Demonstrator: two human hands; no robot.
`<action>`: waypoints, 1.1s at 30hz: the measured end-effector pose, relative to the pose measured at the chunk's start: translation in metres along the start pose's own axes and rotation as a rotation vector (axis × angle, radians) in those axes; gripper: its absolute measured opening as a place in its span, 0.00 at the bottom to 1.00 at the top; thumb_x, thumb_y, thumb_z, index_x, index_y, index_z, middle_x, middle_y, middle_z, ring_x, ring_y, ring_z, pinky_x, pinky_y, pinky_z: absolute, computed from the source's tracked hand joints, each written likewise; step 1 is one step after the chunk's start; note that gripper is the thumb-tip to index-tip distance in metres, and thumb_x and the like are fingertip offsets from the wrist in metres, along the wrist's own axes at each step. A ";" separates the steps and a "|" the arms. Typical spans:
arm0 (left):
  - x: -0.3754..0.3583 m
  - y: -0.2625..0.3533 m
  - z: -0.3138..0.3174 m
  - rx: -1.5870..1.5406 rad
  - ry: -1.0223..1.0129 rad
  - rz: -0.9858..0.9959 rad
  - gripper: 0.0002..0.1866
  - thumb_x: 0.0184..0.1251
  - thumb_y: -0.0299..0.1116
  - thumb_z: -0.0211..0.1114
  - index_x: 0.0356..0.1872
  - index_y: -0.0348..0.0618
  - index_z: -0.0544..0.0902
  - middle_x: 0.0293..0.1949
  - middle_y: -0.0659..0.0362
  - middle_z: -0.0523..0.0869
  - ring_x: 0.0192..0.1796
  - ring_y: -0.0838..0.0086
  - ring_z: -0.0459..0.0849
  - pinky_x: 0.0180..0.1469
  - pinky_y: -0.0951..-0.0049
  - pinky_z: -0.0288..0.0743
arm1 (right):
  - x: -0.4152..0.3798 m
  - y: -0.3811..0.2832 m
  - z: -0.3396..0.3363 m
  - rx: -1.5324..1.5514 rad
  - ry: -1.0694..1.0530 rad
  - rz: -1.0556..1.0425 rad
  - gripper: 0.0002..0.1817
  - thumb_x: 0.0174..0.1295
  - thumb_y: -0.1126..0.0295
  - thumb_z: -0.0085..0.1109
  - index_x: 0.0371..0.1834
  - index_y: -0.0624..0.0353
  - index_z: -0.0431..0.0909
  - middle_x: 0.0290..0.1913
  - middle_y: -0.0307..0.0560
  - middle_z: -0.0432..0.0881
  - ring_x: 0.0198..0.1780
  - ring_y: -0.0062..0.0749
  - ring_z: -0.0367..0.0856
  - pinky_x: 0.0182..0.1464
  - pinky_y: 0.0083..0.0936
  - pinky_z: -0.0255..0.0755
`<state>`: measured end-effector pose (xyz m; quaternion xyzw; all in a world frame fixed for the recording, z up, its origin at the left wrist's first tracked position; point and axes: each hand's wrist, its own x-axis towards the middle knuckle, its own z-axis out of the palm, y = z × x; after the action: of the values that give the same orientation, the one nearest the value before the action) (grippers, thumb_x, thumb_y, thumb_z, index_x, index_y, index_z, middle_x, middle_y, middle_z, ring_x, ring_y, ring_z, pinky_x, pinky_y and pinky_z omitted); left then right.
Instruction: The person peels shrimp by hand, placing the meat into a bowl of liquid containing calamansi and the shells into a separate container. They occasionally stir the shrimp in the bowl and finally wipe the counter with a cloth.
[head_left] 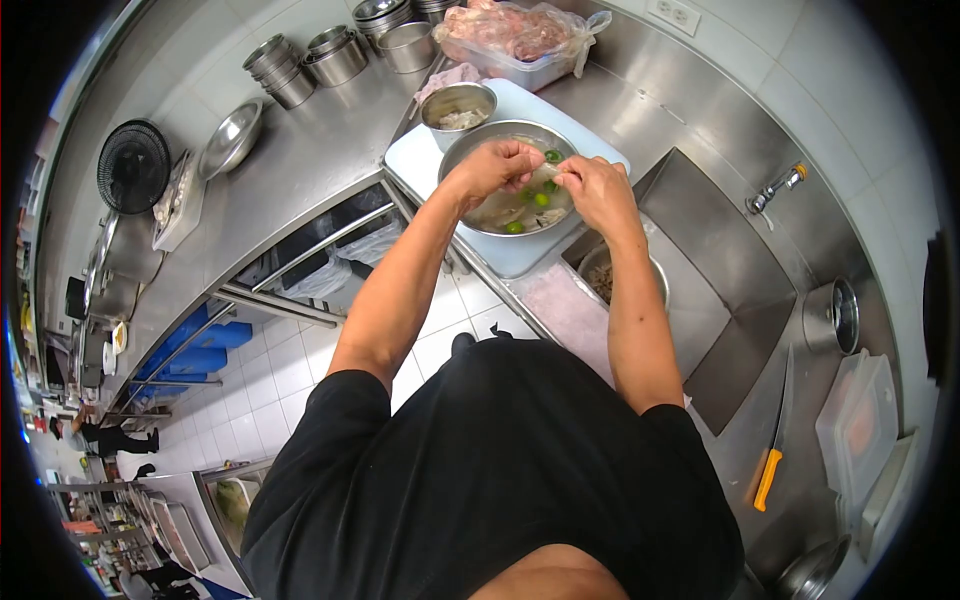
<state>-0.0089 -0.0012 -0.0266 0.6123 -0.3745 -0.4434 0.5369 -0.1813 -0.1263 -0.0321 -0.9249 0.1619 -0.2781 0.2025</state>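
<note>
Both my hands meet above a wide metal bowl (449,158) of cloudy liquid, in which green round pieces (542,200) float among pale bits. My left hand (493,172) is closed in a pinch at a small pale piece (547,173), too small to name. Facing it, my right hand (598,194) pinches the same piece from the other side. Under the bowl lies a light blue cutting board (515,262). Touching or close behind the wide bowl, a smaller metal bowl (443,137) holds whitish pieces (460,120).
A bag of raw meat (515,32) fills a tub at the back. Right of me is a steel sink (740,350), with a metal pot (657,285) of brownish bits partly behind my right forearm. An orange-handled knife (768,480) lies on the right. Several metal containers (335,62) stand back left.
</note>
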 end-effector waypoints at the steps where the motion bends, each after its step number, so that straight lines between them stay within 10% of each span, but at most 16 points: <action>1: 0.001 -0.002 0.002 -0.001 -0.018 0.006 0.12 0.70 0.39 0.66 0.45 0.41 0.83 0.29 0.69 0.79 0.31 0.84 0.74 0.35 0.80 0.68 | -0.002 0.000 -0.002 0.007 0.007 0.022 0.09 0.62 0.62 0.61 0.37 0.54 0.84 0.31 0.45 0.85 0.41 0.41 0.81 0.46 0.41 0.66; 13: -0.003 -0.012 -0.023 0.228 0.071 -0.029 0.11 0.67 0.34 0.65 0.46 0.41 0.84 0.34 0.63 0.87 0.37 0.79 0.83 0.39 0.75 0.76 | -0.048 0.054 -0.035 0.046 0.010 0.367 0.12 0.62 0.60 0.61 0.43 0.53 0.86 0.38 0.49 0.87 0.44 0.48 0.83 0.50 0.45 0.72; 19: -0.006 -0.033 -0.017 1.270 0.348 0.188 0.11 0.66 0.35 0.58 0.43 0.46 0.85 0.38 0.48 0.88 0.44 0.54 0.87 0.47 0.58 0.78 | -0.058 0.064 -0.023 -0.258 0.027 0.287 0.12 0.61 0.62 0.62 0.46 0.50 0.88 0.45 0.46 0.85 0.49 0.46 0.79 0.53 0.45 0.70; 22: -0.005 -0.032 -0.005 1.421 0.134 0.000 0.14 0.66 0.36 0.53 0.44 0.45 0.85 0.41 0.44 0.87 0.46 0.51 0.85 0.49 0.55 0.77 | -0.026 0.021 -0.010 -0.281 0.087 0.076 0.11 0.60 0.63 0.62 0.44 0.46 0.89 0.42 0.44 0.84 0.52 0.42 0.77 0.55 0.45 0.66; 28: -0.016 -0.030 -0.008 1.114 0.260 0.083 0.12 0.60 0.30 0.60 0.44 0.45 0.86 0.39 0.44 0.87 0.44 0.50 0.86 0.50 0.55 0.77 | 0.025 -0.028 0.032 -0.718 -0.430 -0.103 0.11 0.60 0.66 0.58 0.40 0.47 0.90 0.47 0.43 0.85 0.57 0.44 0.75 0.62 0.54 0.56; 33: -0.028 -0.018 -0.022 0.527 0.293 -0.070 0.11 0.68 0.36 0.62 0.45 0.41 0.83 0.35 0.58 0.89 0.38 0.74 0.86 0.39 0.73 0.76 | 0.043 -0.031 0.031 -0.314 -0.422 -0.073 0.13 0.60 0.63 0.58 0.43 0.52 0.88 0.42 0.53 0.87 0.49 0.48 0.83 0.58 0.49 0.68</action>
<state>0.0025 0.0345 -0.0402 0.8006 -0.3739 -0.2559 0.3922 -0.1237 -0.1083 -0.0216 -0.9878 0.1236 -0.0575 0.0759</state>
